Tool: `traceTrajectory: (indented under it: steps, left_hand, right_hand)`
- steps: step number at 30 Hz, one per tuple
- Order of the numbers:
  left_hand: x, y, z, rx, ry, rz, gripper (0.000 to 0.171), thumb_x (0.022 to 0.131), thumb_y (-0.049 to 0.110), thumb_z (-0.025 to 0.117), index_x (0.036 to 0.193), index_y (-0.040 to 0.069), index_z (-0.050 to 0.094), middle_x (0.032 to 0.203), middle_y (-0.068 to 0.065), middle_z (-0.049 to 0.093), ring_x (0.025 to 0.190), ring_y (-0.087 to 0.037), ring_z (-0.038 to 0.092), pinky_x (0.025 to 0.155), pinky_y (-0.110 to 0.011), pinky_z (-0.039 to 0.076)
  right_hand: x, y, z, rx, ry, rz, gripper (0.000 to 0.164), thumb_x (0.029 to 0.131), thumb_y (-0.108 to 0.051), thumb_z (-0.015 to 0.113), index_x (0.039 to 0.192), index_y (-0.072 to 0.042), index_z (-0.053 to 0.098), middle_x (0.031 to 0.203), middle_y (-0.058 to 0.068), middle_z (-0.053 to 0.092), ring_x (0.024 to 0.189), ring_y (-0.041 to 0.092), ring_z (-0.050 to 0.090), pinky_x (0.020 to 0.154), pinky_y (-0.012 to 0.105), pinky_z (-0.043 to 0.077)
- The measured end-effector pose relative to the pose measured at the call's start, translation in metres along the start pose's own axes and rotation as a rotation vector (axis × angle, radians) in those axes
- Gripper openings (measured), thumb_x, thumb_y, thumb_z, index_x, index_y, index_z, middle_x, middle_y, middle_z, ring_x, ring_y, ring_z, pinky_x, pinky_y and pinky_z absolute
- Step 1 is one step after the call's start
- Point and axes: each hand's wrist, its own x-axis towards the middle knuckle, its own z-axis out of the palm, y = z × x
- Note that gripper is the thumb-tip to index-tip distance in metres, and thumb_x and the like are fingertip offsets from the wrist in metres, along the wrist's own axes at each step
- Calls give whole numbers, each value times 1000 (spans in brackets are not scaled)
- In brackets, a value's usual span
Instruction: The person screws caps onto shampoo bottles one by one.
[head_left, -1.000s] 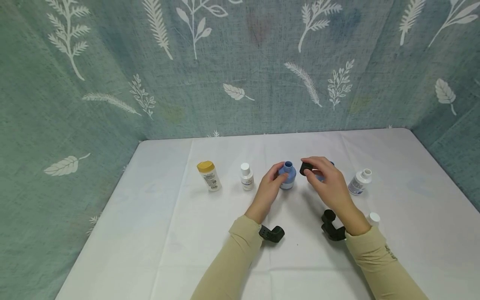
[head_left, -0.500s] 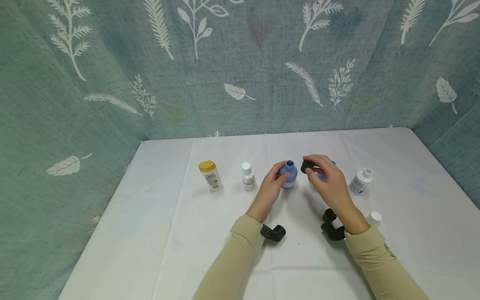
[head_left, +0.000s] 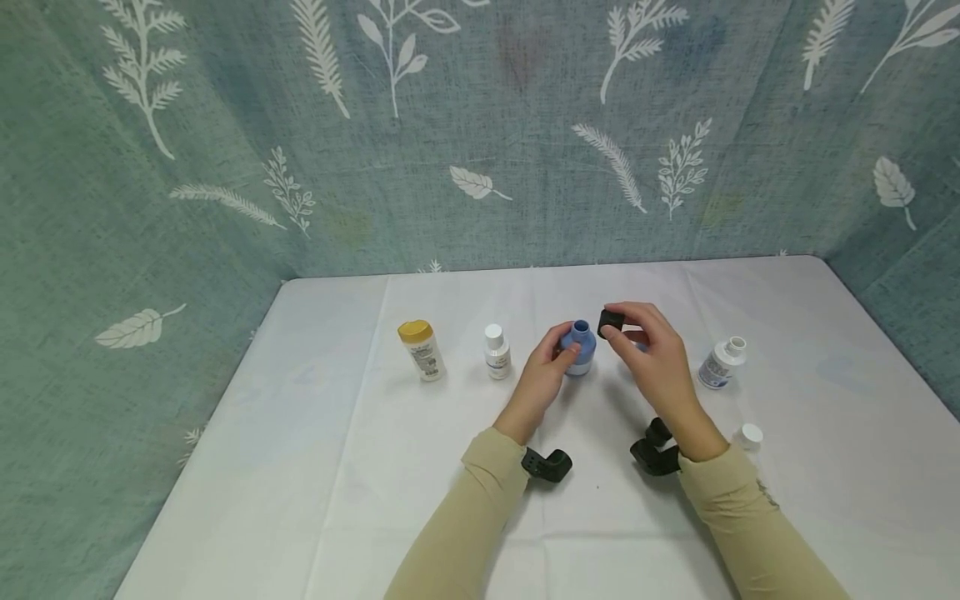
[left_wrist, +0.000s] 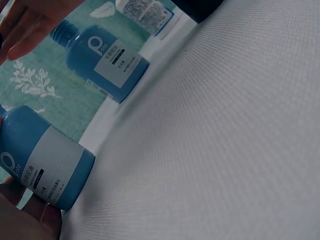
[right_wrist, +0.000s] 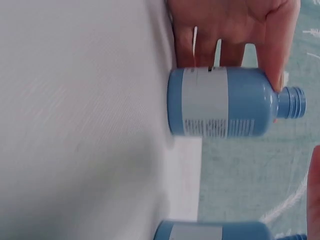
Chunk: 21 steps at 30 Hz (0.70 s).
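My left hand (head_left: 538,375) grips a blue bottle (head_left: 580,354) that stands upright on the table. Its threaded neck is bare, clearly seen on the bottle (right_wrist: 245,102) in the right wrist view. Just right of that neck and slightly above it, my right hand (head_left: 654,358) pinches a black cap (head_left: 611,322) between thumb and fingers, apart from the bottle. Behind the right hand stands a second blue bottle (left_wrist: 107,62), also with a bare threaded neck; the head view shows only bits of it.
Left of my hands stand a white bottle with a yellow cap (head_left: 422,350) and a small white capped bottle (head_left: 497,352). An uncapped white bottle (head_left: 722,363) is at the right. A white cap (head_left: 748,437) lies beside my right sleeve. Black wrist cameras (head_left: 547,466) jut inward.
My right hand has risen a little with the black cap and turned it more upright. The left hand and the blue bottle keep their place.
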Motion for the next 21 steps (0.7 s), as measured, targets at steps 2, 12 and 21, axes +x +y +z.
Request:
traceTrajectory:
  steps: [2, 12, 21]
  left_hand:
    - [0, -1, 0, 5, 1, 3, 37, 94, 31, 50, 131, 30, 47, 138, 5, 44, 130, -16, 37, 106, -40, 31]
    - [0, -2, 1, 24, 14, 59, 38, 94, 30, 50, 132, 28, 47, 139, 7, 44, 131, -12, 35, 108, -40, 28]
    - [-3, 1, 1, 77, 27, 79, 37, 95, 29, 49, 132, 25, 47, 137, 4, 46, 129, -13, 38, 106, -38, 31]
  right_hand:
    - [1, -12, 2, 19, 12, 5, 30, 89, -16, 61, 118, -8, 60, 113, 6, 57, 99, 4, 51, 84, 20, 46]
    - [6, -28, 17, 103, 42, 73, 31, 90, -10, 58, 120, 0, 57, 116, 12, 56, 104, 14, 52, 90, 23, 45]
    - [6, -23, 25, 178, 44, 61, 33, 90, -1, 54, 123, 5, 53, 123, 17, 52, 115, 25, 50, 97, 40, 41]
